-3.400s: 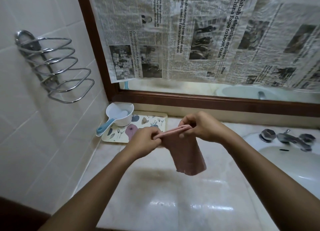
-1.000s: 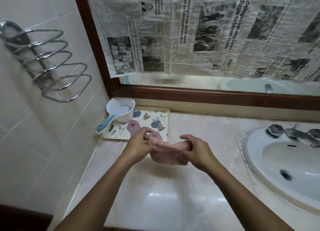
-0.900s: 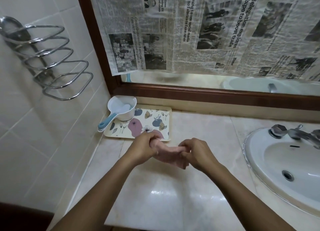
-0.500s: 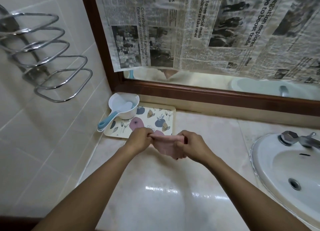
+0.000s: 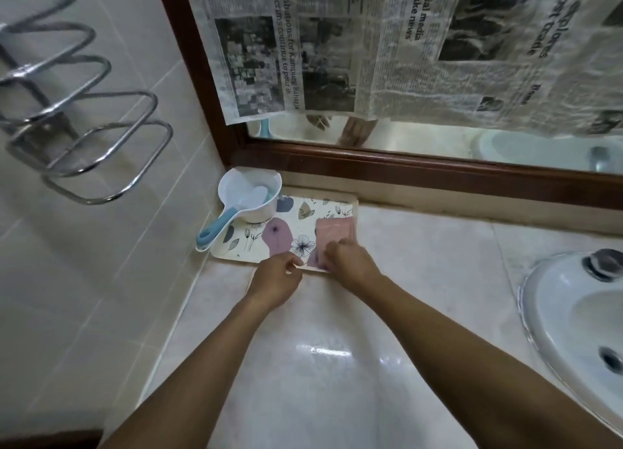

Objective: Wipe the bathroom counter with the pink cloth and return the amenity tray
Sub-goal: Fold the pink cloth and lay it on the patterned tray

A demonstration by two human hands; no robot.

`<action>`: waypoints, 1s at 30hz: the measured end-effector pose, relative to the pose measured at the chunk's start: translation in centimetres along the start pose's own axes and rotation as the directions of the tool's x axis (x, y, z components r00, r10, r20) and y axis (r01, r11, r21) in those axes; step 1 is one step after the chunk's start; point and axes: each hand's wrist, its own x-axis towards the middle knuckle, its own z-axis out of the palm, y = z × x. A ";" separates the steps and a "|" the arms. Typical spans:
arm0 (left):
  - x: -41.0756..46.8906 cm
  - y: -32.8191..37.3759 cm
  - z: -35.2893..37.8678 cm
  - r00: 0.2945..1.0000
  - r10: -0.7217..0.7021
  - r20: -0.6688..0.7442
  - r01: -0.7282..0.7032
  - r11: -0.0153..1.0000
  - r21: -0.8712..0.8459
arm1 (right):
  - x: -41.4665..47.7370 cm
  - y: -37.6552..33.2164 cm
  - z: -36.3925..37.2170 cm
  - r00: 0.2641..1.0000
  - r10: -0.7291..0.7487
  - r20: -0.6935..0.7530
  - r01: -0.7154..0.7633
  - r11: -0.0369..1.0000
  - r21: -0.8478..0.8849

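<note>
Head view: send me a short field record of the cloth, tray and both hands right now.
pink cloth: folded, lying on the tray's right end
tray: on the counter, in the back left corner by the wall
scoop: white, blue handle, on the tray's far left corner
right hand: on the cloth's near end; grip blurred
left hand: at the tray's near edge; grip unclear

Bathroom, tiled wall (image 5: 111,233), sink (image 5: 573,317), framed mirror (image 5: 404,165), counter (image 5: 421,270)

The counter (image 5: 421,246) is viewed closely from head height, downward and forward toward the far mirror (image 5: 421,138); the sink (image 5: 573,313) is cropped at right.
</note>
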 end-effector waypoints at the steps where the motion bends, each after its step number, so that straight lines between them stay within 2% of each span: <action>1: 0.1 -0.4 0.3 1.000 -0.004 -0.001 0.004 1.000 0.008 | -0.5 0.2 1.2 1.000 0.002 0.029 -0.001 1.000 -0.009; 4: 0.6 -0.9 1.1 0.999 -0.016 -0.027 0.016 1.000 0.007 | -1.5 1.0 2.2 0.999 0.015 -0.051 -0.016 1.000 -0.020; 7: 1.1 -0.2 2.2 0.998 0.037 -0.045 -0.036 0.999 0.027 | -2.0 2.5 1.5 0.975 0.129 -0.181 -0.121 0.991 0.055; 10: 1.3 1.1 3.7 0.995 0.103 0.000 -0.101 0.977 0.186 | -2.3 3.7 1.5 0.981 0.167 -0.098 -0.163 0.986 0.042; 14: 1.8 1.8 5.3 0.992 0.046 0.119 -0.087 0.929 0.359 | -3.2 3.0 2.2 0.992 0.111 -0.053 -0.112 0.994 -0.019; 18: 2.3 1.1 5.7 0.985 0.036 0.166 -0.098 0.919 0.383 | -3.7 2.1 2.8 0.997 0.078 0.008 -0.078 0.997 -0.009; 20: 2.5 1.0 5.5 0.983 0.025 0.182 -0.097 0.911 0.402 | -3.6 2.2 2.6 0.996 0.080 -0.037 -0.078 0.995 0.054; 22: 2.6 1.4 5.5 0.990 0.005 0.140 -0.063 0.909 0.412 | -3.2 2.5 1.9 0.989 0.124 -0.081 -0.116 0.989 0.094; 25: 3.0 2.3 5.4 0.996 -0.065 0.053 0.043 0.941 0.337 | -2.6 2.5 1.2 0.985 0.170 -0.015 -0.170 0.985 -0.001; 27: 3.4 2.6 5.4 0.993 -0.106 0.046 0.089 0.955 0.282 | -2.6 2.2 1.1 0.987 0.158 0.024 -0.156 0.985 -0.069; 30: 3.8 3.3 5.3 0.988 -0.137 0.068 0.117 0.964 0.237 | -2.6 1.9 1.4 0.983 0.179 0.050 -0.174 0.981 -0.079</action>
